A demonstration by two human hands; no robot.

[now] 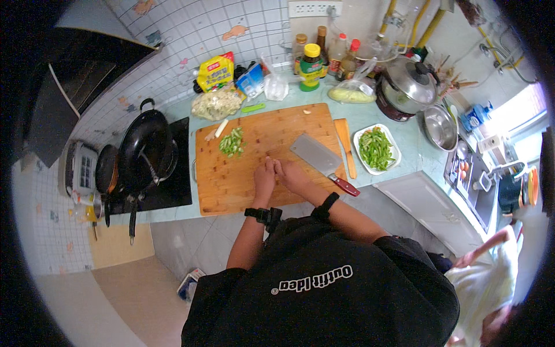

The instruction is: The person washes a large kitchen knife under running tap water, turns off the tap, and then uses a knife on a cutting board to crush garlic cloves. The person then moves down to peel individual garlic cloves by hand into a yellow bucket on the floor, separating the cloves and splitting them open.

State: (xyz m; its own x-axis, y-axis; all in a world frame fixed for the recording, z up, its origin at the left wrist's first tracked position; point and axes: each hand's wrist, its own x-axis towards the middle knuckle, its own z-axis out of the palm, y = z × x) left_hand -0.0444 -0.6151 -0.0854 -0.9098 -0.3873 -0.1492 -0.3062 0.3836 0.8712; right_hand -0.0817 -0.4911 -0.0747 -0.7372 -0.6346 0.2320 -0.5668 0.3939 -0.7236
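My left hand (263, 178) and my right hand (292, 177) meet over the middle of a wooden cutting board (243, 186). Their fingertips pinch together around a small pale piece, mostly hidden by the fingers, too small to name surely. To the right a cleaver (318, 154) with a red handle lies flat, its handle reaching past the board's edge. Chopped green pieces (232, 142) form a small heap at the board's left, beside a white stalk piece (221, 129). A pale garlic clove (307, 112) rests near the far edge.
Right of the board are a wooden spatula (345, 147) and a white dish of sliced green peppers (375, 149). A black wok (145, 152) stands on the cooktop at left. Bottles (311, 67), bags and a lidded pot (409, 82) line the back. Another person (485, 273) is at lower right.
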